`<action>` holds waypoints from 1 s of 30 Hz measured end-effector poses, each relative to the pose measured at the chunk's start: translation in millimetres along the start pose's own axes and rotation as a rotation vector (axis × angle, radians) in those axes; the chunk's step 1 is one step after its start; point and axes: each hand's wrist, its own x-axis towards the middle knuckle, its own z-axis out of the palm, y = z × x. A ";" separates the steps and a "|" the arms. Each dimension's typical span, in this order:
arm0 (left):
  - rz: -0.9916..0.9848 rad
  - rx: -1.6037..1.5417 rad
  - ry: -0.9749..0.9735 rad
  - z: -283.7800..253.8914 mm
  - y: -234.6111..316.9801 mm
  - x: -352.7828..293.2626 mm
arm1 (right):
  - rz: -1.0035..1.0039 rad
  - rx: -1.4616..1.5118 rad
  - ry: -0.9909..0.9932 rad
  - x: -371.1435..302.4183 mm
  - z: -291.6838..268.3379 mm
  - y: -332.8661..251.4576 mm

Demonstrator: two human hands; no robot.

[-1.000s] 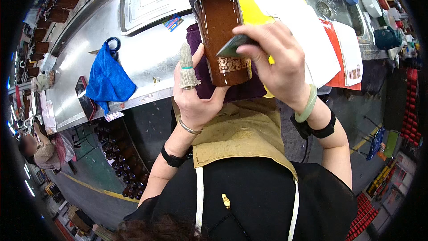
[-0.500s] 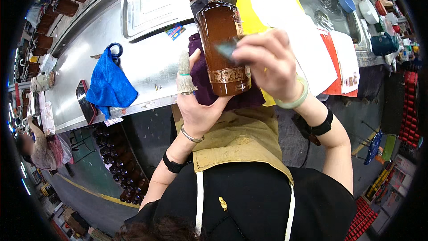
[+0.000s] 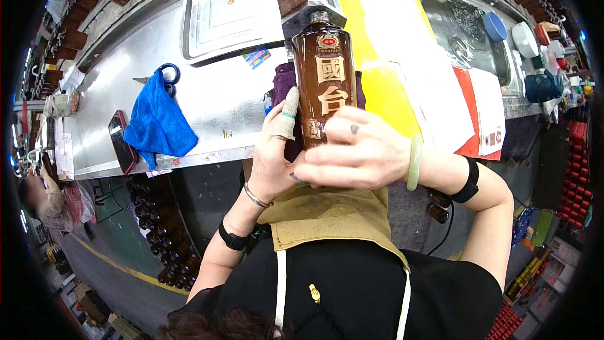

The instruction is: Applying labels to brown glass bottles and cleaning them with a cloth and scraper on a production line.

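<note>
A brown glass bottle [image 3: 308, 66] with gold lettering and a small red emblem lies on the bench edge, its open neck pointing away from me. My left hand [image 3: 269, 151] grips its lower left side; one finger wears a pale fabric finger cover [image 3: 287, 113]. Across the bottle's lower end lies my right hand [image 3: 358, 151], fingers curled and closed. A dark speck shows at its fingertips, but what they hold is hidden. Dark purple cloth [image 3: 284, 79] sticks out on both sides under the bottle.
Left on the metal bench are a blue cloth [image 3: 157, 126], scissors [image 3: 170, 74], a phone [image 3: 121, 141] and a metal tray [image 3: 189, 41]. Yellow sheeting [image 3: 371, 88] and white paper [image 3: 434, 101] lie right, before a sink [image 3: 503, 56]. Several bottles [image 3: 170, 245] stand below left; a person [image 3: 63, 204] is beyond.
The bottle has turned so its gold-lettered side faces up. My right hand has come down and left from the bottle's middle to its lower end; the small dark greenish piece it held is now hidden.
</note>
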 end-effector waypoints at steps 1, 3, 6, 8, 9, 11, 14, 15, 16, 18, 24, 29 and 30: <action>0.066 0.133 -0.019 0.1 -2.1 -2.1 | 0.103 0.002 0.029 4.5 0.9 20.2; 0.002 0.057 -0.026 1.3 1.1 -4.1 | 0.339 -0.082 0.357 12.2 0.8 70.0; 0.013 0.077 -0.021 3.3 3.0 -2.8 | 0.297 -0.472 0.412 3.2 -26.2 116.8; -0.005 0.050 0.016 7.6 0.0 -6.2 | 0.294 -0.403 0.330 1.6 -13.6 84.2; 0.013 0.062 0.012 7.7 1.0 -5.2 | 0.292 -0.346 0.331 -7.4 -1.1 68.4; 0.048 0.081 0.012 8.7 -0.7 -2.5 | 0.107 -0.128 0.173 -22.6 6.5 21.8; -0.018 0.052 0.021 10.0 -1.3 -4.4 | -0.022 -0.095 0.083 -21.1 5.5 -19.1; -0.005 0.033 0.040 10.3 -0.1 -3.3 | 0.082 -0.146 0.132 -21.3 -0.2 -20.3; -0.027 0.069 0.045 10.7 3.0 -4.7 | 0.187 -0.197 0.180 -23.5 -5.1 -20.0; -0.010 0.058 0.083 13.1 5.8 -4.7 | 0.452 -0.280 0.411 -30.4 0.7 -12.6; 0.131 0.091 0.275 13.3 14.7 -4.6 | 0.339 0.057 0.132 -48.3 11.2 -64.1; 0.377 0.358 0.316 12.2 5.8 -17.8 | 0.987 0.168 0.675 -62.9 17.7 -67.2; 0.365 0.371 0.326 12.2 5.4 -19.3 | 1.085 0.211 0.801 -66.9 21.2 -66.7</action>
